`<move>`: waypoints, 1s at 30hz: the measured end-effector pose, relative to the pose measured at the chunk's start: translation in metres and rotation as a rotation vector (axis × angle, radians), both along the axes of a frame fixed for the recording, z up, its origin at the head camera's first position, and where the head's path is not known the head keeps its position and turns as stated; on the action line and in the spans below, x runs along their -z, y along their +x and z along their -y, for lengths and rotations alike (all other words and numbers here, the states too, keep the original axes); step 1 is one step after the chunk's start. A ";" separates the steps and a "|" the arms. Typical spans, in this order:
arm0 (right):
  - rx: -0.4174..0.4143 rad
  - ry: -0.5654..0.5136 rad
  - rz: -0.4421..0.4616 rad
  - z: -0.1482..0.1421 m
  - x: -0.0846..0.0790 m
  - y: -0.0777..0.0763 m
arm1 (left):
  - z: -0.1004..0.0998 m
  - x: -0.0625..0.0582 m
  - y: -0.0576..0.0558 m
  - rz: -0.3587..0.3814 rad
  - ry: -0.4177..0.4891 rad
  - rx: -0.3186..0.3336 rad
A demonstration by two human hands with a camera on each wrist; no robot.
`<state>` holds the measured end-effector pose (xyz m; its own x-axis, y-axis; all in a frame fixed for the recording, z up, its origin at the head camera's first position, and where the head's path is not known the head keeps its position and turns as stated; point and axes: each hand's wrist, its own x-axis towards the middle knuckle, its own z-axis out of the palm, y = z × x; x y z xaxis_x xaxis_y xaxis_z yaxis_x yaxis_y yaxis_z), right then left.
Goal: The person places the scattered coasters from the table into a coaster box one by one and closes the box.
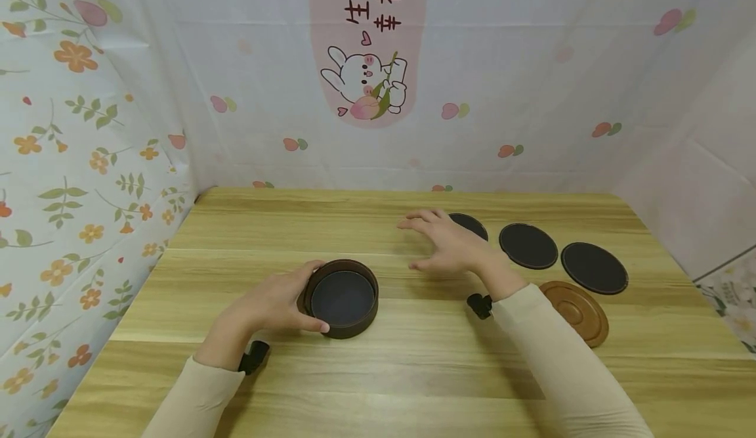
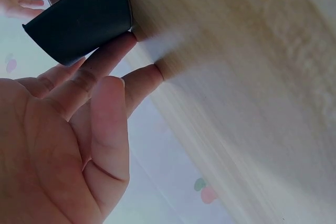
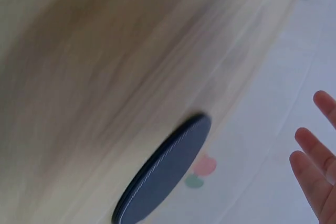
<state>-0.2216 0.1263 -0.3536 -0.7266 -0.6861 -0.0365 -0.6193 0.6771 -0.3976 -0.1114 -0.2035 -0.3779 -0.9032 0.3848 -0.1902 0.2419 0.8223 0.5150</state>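
Observation:
A round dark coaster holder (image 1: 367, 320) stands on the table left of centre. My left hand (image 1: 268, 303) curves round its left side, thumb at the near rim and fingers toward the far side. In the left wrist view, fingertips lie by the lower edge of the holder's dark wall (image 2: 89, 22). Its inside has a dark round bottom; whether that is a coaster I cannot tell. My right hand (image 1: 445, 244) hovers above the table, empty, fingers spread, just left of the farthest black coaster (image 1: 470, 225). White stitching shows on a coaster (image 3: 168, 169) in the right wrist view.
Two more black round coasters, one in the middle (image 1: 528, 246) and one on the right (image 1: 594, 268), lie flat beyond my right forearm. A brown round lid (image 1: 575, 313) lies nearer, partly behind the sleeve. A patterned cloth (image 1: 378, 155) hangs behind the wooden table (image 1: 384, 392).

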 end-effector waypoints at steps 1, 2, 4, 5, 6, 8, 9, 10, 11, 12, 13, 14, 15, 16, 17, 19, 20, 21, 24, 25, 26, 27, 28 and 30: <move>0.006 0.006 -0.007 -0.003 -0.001 -0.002 | 0.000 0.000 0.000 -0.001 0.001 -0.001; 0.013 0.009 -0.010 -0.006 -0.002 -0.003 | 0.000 0.000 0.000 -0.002 0.003 0.000; 0.021 0.016 -0.017 -0.011 -0.003 -0.006 | 0.000 0.000 0.000 -0.003 0.010 -0.001; 0.023 0.020 -0.021 -0.014 -0.003 -0.007 | 0.000 0.000 0.000 -0.003 0.010 -0.002; 0.024 0.020 -0.023 -0.016 -0.003 -0.008 | 0.000 -0.001 0.000 -0.002 0.013 -0.003; 0.027 0.020 -0.025 -0.021 -0.002 -0.010 | 0.000 -0.001 0.001 0.003 0.016 -0.005; 0.028 0.022 -0.026 -0.023 -0.001 -0.011 | 0.000 -0.001 0.001 0.005 0.016 -0.007; 0.029 0.021 -0.027 -0.025 0.000 -0.013 | 0.000 -0.001 0.001 0.007 0.017 -0.008; 0.032 0.020 -0.025 -0.028 0.001 -0.014 | 0.000 -0.001 0.001 0.008 0.017 -0.009; 0.036 0.018 -0.021 -0.030 0.002 -0.015 | 0.000 0.000 0.001 0.009 0.019 -0.009; 0.039 0.018 -0.020 -0.032 0.004 -0.016 | 0.000 0.000 0.001 0.009 0.020 -0.010; 0.043 0.018 -0.018 -0.034 0.004 -0.017 | 0.000 0.000 0.001 0.008 0.021 -0.010; 0.048 0.016 -0.012 -0.035 0.006 -0.018 | 0.000 0.000 0.001 0.006 0.021 -0.010; 0.053 0.016 -0.007 -0.037 0.006 -0.019 | 0.000 0.000 0.001 0.005 0.022 -0.010; 0.057 0.017 -0.005 -0.039 0.007 -0.020 | 0.000 0.000 0.001 0.005 0.022 -0.010; 0.062 0.017 -0.004 -0.041 0.009 -0.022 | 0.000 0.000 0.001 0.009 0.023 -0.013; 0.065 0.015 -0.003 -0.043 0.009 -0.023 | 0.001 0.000 0.002 0.012 0.023 -0.014; 0.066 0.014 -0.003 -0.044 0.010 -0.025 | 0.001 0.000 0.002 0.014 0.021 -0.015; 0.074 0.010 -0.006 -0.049 0.012 -0.029 | 0.001 -0.001 0.002 0.023 0.018 -0.020; 0.077 0.012 -0.008 -0.050 0.013 -0.031 | 0.000 0.000 0.003 0.025 0.014 -0.024; 0.081 0.014 -0.007 -0.052 0.014 -0.033 | 0.000 -0.001 0.002 0.025 0.013 -0.025; 0.085 0.016 -0.007 -0.053 0.015 -0.035 | 0.000 0.000 0.002 0.025 0.011 -0.025; 0.089 0.019 -0.002 -0.055 0.016 -0.037 | 0.000 0.000 0.002 0.026 0.012 -0.024; 0.102 0.026 0.006 -0.058 0.018 -0.041 | 0.000 0.000 0.001 0.025 0.012 -0.021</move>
